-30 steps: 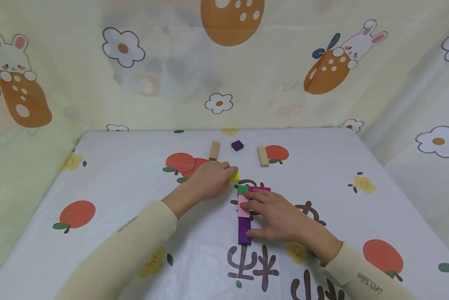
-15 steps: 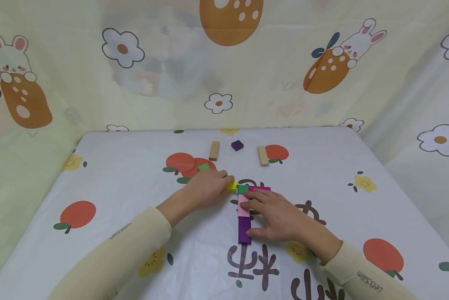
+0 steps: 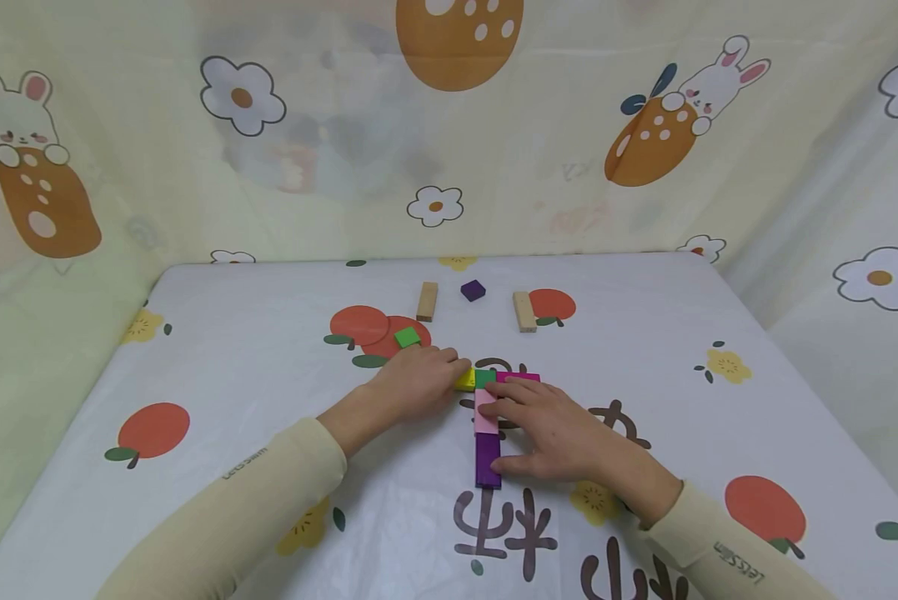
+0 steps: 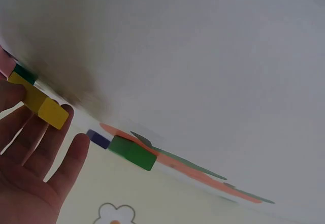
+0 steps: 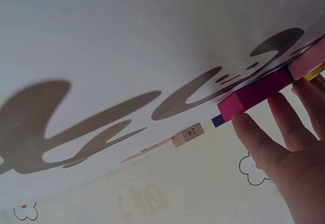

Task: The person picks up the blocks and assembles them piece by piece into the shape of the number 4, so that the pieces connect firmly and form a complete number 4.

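My left hand (image 3: 418, 379) pinches a yellow block (image 4: 38, 99) between thumb and fingers. In the head view the block (image 3: 464, 382) lies against the left side of a dark green block (image 3: 484, 377). A magenta block (image 3: 522, 377) extends right from that green one. Below it, a pink block (image 3: 485, 423) and a long purple block (image 3: 488, 457) line up toward me, forming a T shape. My right hand (image 3: 561, 433) rests along the row, fingers extended over the pink and magenta blocks, thumb touching the purple one. The right fingers partly cover these blocks.
A bright green block (image 3: 407, 337) lies just beyond my left hand. Farther back are a wooden block (image 3: 427, 302), a small dark purple block (image 3: 474, 290) and another wooden block (image 3: 524, 312). A patterned cloth (image 3: 216, 350) covers the table; a printed curtain (image 3: 343, 167) hangs behind.
My left hand has moved down with the yellow block, bringing it from above the row to the dark green block's side. The bright green block came into sight. My right hand stays put.
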### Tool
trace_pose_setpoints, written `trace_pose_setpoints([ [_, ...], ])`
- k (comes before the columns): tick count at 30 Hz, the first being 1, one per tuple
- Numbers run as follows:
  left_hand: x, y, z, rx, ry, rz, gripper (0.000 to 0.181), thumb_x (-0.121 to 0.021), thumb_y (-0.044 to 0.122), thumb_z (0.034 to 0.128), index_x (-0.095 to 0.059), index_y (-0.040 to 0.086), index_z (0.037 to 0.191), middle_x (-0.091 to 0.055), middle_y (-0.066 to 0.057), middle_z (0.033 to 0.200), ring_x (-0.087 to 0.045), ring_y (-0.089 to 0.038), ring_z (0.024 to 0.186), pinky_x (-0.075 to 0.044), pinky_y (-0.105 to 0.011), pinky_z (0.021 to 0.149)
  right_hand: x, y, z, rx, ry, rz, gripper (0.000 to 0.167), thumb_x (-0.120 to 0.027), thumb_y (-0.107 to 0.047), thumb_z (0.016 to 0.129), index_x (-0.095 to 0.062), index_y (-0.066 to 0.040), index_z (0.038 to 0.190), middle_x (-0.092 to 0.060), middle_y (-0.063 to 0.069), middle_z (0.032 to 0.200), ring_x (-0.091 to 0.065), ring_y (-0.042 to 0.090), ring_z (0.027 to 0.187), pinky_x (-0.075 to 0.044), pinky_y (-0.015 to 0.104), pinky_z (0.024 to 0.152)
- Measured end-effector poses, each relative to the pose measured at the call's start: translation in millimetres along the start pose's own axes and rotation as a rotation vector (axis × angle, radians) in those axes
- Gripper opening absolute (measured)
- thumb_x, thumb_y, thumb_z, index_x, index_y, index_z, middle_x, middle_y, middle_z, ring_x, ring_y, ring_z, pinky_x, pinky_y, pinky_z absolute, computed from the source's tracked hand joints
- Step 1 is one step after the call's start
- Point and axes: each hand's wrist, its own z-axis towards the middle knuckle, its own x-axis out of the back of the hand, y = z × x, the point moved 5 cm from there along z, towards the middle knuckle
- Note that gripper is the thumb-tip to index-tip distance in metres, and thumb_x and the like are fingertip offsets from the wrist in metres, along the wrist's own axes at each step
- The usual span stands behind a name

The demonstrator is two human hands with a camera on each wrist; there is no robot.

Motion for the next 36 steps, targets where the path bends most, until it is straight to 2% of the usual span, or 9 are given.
trace_pose_setpoints([
  [9,-2.5,0.4,1.9,-0.004,-0.006,0.017,0.037,-0.066,0.023,0.1009,-0.064,0.015,0.137,-0.072,-0.003,0.117,-0.070,-0.019,0.101,-0.059,-0.030,0.090,0.7,-0.8,0.0,0.006,0.003,0.001,0.066,-0.079,-0.049,0.085,-0.062,-0.020,0.142,-0.052,0.011,0.156,-0.042,0.034,0.149,-0.033,0.063,0.120],
  [15,-4.2,1.2,2.8,-0.003,-0.006,0.034,0.031,-0.066,0.023,0.1009,-0.066,0.016,0.131,-0.076,-0.001,0.109,-0.071,-0.016,0.088,-0.058,-0.027,0.079,1.0,-1.0,0.0,-0.004,-0.003,0.006,0.066,-0.079,-0.049,0.085,-0.062,-0.020,0.142,-0.052,0.010,0.156,-0.042,0.034,0.149,-0.033,0.063,0.119],
  [24,-3.7,2.5,3.9,-0.002,0.003,0.058,0.029,-0.068,0.023,0.1002,-0.069,0.016,0.128,-0.078,0.000,0.108,-0.070,-0.014,0.084,-0.056,-0.023,0.073,2.3,-1.5,0.1,-0.011,-0.012,0.005,0.066,-0.079,-0.048,0.086,-0.062,-0.020,0.143,-0.051,0.011,0.156,-0.042,0.035,0.149,-0.034,0.064,0.119],
  [27,-4.0,3.3,4.1,-0.010,0.007,0.057,0.028,-0.068,0.022,0.1004,-0.069,0.016,0.128,-0.077,0.000,0.109,-0.072,-0.015,0.088,-0.057,-0.025,0.077,1.7,-1.1,0.7,-0.012,-0.016,0.007,0.067,-0.079,-0.049,0.086,-0.062,-0.020,0.143,-0.051,0.011,0.157,-0.041,0.035,0.149,-0.033,0.064,0.119],
  [33,-6.1,6.3,3.6,-0.017,-0.003,0.063,0.045,-0.070,0.027,0.0996,-0.063,0.016,0.142,-0.071,-0.003,0.129,-0.069,-0.020,0.116,-0.057,-0.033,0.098,0.6,-0.1,1.2,-0.009,-0.012,0.009,0.066,-0.079,-0.050,0.086,-0.062,-0.021,0.143,-0.050,0.011,0.157,-0.041,0.035,0.150,-0.034,0.064,0.119],
  [36,-2.7,9.3,0.2,-0.015,0.017,0.065,0.048,-0.071,0.029,0.0988,-0.061,0.015,0.144,-0.068,-0.004,0.134,-0.066,-0.021,0.123,-0.055,-0.038,0.104,0.8,0.0,1.3,-0.007,-0.011,0.006,0.066,-0.078,-0.051,0.086,-0.062,-0.021,0.142,-0.050,0.011,0.157,-0.041,0.034,0.150,-0.034,0.063,0.119],
])
